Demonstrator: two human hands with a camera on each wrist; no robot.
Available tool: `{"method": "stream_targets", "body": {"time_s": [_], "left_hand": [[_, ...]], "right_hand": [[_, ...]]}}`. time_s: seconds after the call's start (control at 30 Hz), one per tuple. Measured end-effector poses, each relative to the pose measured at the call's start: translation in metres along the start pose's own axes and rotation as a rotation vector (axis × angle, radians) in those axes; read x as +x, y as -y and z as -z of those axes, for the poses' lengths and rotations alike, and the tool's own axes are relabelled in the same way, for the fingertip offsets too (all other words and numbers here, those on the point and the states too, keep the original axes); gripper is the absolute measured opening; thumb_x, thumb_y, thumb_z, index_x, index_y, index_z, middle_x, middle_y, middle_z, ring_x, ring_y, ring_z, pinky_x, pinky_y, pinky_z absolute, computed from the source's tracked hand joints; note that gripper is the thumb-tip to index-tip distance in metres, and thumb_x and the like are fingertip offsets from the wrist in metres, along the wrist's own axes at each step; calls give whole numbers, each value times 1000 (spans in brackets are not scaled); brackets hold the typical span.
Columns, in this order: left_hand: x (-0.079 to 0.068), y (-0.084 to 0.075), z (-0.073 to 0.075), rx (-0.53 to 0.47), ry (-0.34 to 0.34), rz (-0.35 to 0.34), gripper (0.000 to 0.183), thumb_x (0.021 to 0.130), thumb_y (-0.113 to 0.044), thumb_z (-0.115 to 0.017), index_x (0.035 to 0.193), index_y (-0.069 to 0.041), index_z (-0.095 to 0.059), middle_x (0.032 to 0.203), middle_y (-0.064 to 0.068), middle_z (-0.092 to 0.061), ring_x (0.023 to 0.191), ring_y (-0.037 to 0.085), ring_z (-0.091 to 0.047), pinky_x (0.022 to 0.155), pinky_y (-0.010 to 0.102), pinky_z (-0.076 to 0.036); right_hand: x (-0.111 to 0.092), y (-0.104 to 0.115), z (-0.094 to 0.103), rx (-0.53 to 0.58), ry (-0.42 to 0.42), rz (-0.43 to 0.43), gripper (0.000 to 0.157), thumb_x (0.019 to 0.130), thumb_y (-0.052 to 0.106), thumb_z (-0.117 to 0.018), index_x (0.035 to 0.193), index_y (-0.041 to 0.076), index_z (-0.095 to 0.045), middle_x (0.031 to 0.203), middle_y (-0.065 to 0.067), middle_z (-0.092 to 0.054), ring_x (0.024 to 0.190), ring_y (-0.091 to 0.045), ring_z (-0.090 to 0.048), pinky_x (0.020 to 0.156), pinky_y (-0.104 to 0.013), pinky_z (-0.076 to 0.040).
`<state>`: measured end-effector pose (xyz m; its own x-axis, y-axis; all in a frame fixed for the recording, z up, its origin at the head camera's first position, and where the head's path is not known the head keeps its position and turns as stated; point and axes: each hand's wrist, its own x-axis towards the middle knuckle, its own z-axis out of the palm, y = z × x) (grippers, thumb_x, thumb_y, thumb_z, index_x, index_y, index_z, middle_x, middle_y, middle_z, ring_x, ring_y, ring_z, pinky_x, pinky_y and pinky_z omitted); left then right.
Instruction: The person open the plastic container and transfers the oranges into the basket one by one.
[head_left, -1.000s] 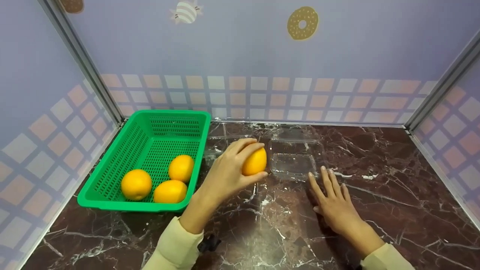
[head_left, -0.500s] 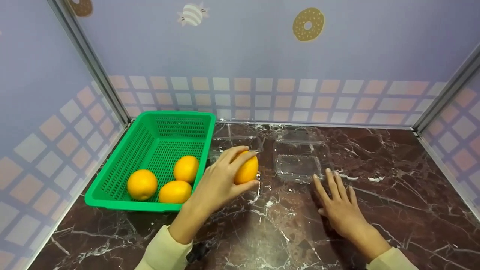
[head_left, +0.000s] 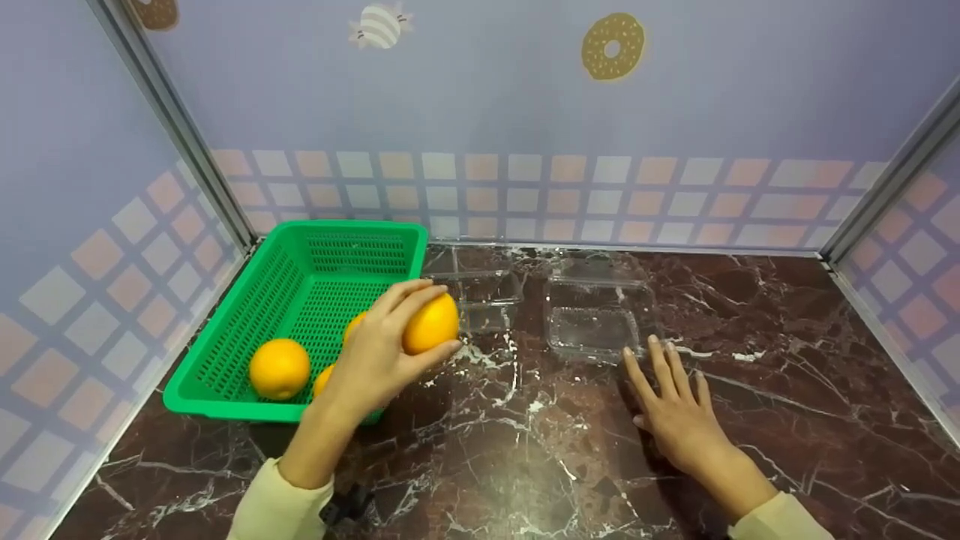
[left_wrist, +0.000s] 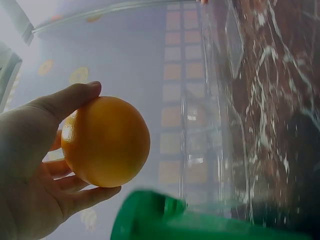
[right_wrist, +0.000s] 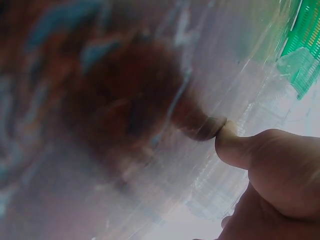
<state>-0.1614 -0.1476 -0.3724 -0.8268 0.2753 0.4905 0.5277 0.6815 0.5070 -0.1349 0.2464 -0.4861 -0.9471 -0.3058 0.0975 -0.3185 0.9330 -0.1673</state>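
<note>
My left hand [head_left: 379,356] grips an orange [head_left: 432,324] between thumb and fingers, above the right rim of the green basket [head_left: 217,409]. The left wrist view shows the held orange [left_wrist: 107,142] with the thumb on one side and the fingers round the other. Inside the basket lies another orange [head_left: 279,369]; two more are partly hidden behind the left hand. My right hand [head_left: 679,420] rests on the marble tabletop with fingers spread, its fingertips beside the near right corner of a clear plastic container [head_left: 592,330].
A second clear plastic container [head_left: 487,289] lies between the basket and the first one, towards the back wall. Panels [head_left: 480,82] with a tile print enclose the dark marble tabletop [head_left: 517,465] at the back and both sides.
My left hand has moved left with the orange, from near the clear containers to the basket's right rim, now covering part of the oranges inside. The right hand stays in place.
</note>
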Motion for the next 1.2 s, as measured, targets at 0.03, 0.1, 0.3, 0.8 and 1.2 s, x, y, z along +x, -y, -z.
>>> {"method": "stream_targets", "body": {"time_s": [0.03,0.1,0.3,0.8,1.2], "left_hand": [[-1,4,4,14,-3,7,64,87,-35,-90,141,-11,-67,146,13,-61,125,37,-65,91,51,-62],[-2,11,13,39,-11,29,65,87,-36,-90,141,-10,-67,146,14,-61,122,39,-66,90,54,-62],[-6,32,42,60,-77,101,64,87,-28,-90,143,-8,-65,147,16,-59,121,43,-65,92,62,-60],[-22,77,71,105,-88,243,59,91,-24,-85,142,-4,-63,145,23,-57,112,49,-63,86,67,-57],[-16,101,74,143,35,343,63,93,-30,-84,145,-4,-61,148,27,-56,120,53,-58,92,70,-51]], "right_hand": [[0,0,0,1,0,1,93,95,16,-76,168,12,-19,173,-28,-3,158,-54,-9,116,-82,-22],[1,1,-1,8,1,1,93,95,15,-76,168,12,-19,173,-27,-3,158,-55,-9,116,-81,-22],[6,2,-1,32,3,3,94,95,14,-75,168,12,-17,174,-27,-2,157,-57,-8,117,-82,-19],[5,3,1,68,28,-17,94,96,11,-74,169,13,-14,174,-26,3,158,-56,-6,118,-83,-15],[1,1,-2,52,8,-14,94,95,12,-74,169,12,-16,174,-27,0,157,-57,-9,117,-82,-18]]}}
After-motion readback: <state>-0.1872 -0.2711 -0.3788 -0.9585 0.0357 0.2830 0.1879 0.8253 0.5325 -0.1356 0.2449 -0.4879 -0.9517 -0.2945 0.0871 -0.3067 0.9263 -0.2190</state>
